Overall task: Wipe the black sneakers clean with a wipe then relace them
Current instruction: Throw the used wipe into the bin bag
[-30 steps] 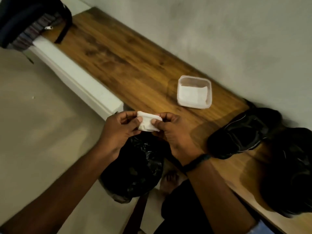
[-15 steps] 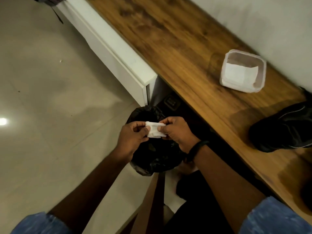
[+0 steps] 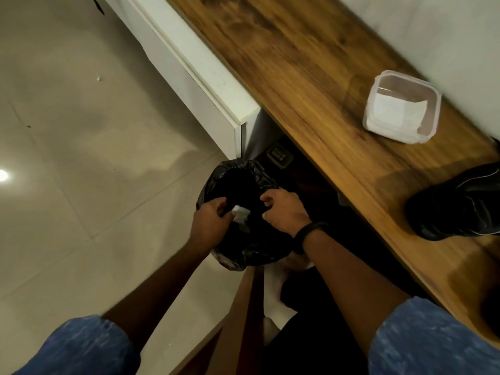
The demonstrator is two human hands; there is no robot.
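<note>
Over the mouth of a bin lined with a black bag [image 3: 234,169] on the floor, my left hand [image 3: 212,221] pinches a small folded white wipe [image 3: 240,214] at its fingertips. My right hand [image 3: 284,211], with a dark band on the wrist, hovers just right of the wipe; its fingers are loosely curled and hold nothing. One black sneaker [image 3: 460,204] lies on the wooden desk top [image 3: 311,77] at the right edge, partly cut off by the frame. No laces are visible.
A clear plastic tub [image 3: 400,109] with white wipes inside stands on the desk near the wall. A white cabinet [image 3: 189,77] runs along the desk's left side. Pale floor tiles [image 3: 81,185] spread to the left. My legs and a wooden chair edge sit below.
Both hands dropped from desk height to the bin's mouth. My right hand let go of the wipe and drew aside; the left still has it. The view tilted down and left.
</note>
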